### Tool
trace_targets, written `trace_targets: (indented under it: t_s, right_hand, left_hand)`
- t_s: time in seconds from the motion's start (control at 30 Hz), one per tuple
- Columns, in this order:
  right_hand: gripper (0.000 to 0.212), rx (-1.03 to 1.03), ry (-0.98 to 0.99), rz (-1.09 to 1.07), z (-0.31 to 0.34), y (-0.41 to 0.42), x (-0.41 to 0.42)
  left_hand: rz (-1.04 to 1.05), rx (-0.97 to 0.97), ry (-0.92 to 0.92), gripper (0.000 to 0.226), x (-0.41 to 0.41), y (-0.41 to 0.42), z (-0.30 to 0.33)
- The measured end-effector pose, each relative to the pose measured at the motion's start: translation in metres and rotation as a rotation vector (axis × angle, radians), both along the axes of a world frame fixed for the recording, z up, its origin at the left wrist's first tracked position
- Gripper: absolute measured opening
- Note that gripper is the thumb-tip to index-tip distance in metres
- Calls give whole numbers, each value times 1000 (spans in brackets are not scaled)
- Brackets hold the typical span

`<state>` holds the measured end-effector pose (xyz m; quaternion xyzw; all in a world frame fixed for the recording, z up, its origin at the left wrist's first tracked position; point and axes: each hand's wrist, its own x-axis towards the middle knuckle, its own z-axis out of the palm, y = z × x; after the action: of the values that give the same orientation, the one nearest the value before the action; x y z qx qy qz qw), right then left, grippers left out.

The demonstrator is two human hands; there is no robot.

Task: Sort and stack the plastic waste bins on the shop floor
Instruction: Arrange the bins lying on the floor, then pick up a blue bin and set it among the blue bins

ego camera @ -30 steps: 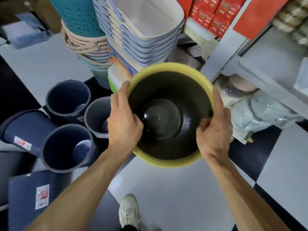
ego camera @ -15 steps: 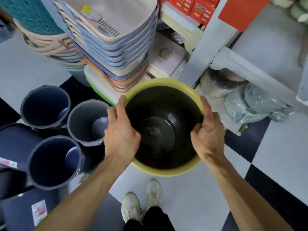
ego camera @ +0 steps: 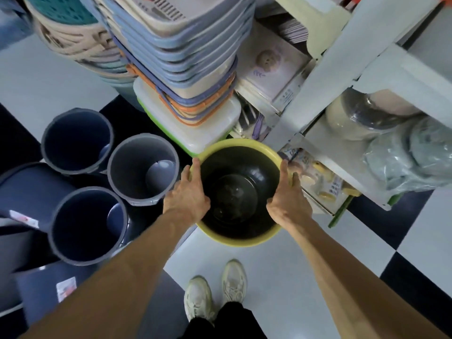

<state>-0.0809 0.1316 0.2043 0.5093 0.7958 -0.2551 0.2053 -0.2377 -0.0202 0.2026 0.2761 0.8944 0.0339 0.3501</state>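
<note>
Round yellow-rimmed plastic bin (ego camera: pixel 241 241), dark inside, nested dark bin bottom visible within. Sits lower than half second ago, beside grey round bin (ego camera: pixel 143 168), near white shelf unit (ego camera: pixel 315 94). Left hand (ego camera: pixel 187 198), right hand (ego camera: pixel 288 204) clamped on opposite rim sides, arms extended.

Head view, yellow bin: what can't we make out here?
- Yellow bin, head view: whether it rests on the floor; its own body hides the base.
- Left hand and right hand: thumbs hidden by the hands' backs.
- Lying navy bins: count unclear, cut by the left edge.
- Basket stack: top cut off, blurred.
</note>
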Motion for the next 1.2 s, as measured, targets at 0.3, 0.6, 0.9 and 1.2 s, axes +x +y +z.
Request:
trace_targets:
  t_s: [0.3, 0.6, 0.9, 1.2]
  right_hand:
    - [75, 164, 82, 249, 22, -67, -55]
    - [63, 134, 350, 354, -15, -198, -166]
    - [67, -95, 273, 234, -100, -319, -225]
    - [75, -283, 184, 19, -196, -386, -246]
  left_hand:
    - [-117, 12, 71, 65, -33, -53, 13]
    - [-70, -81, 166, 74, -141, -213, -27]
    - [39, -136, 173, 73, -223, -324, -109]
    - [568, 33, -106, 66, -226, -396, -207]
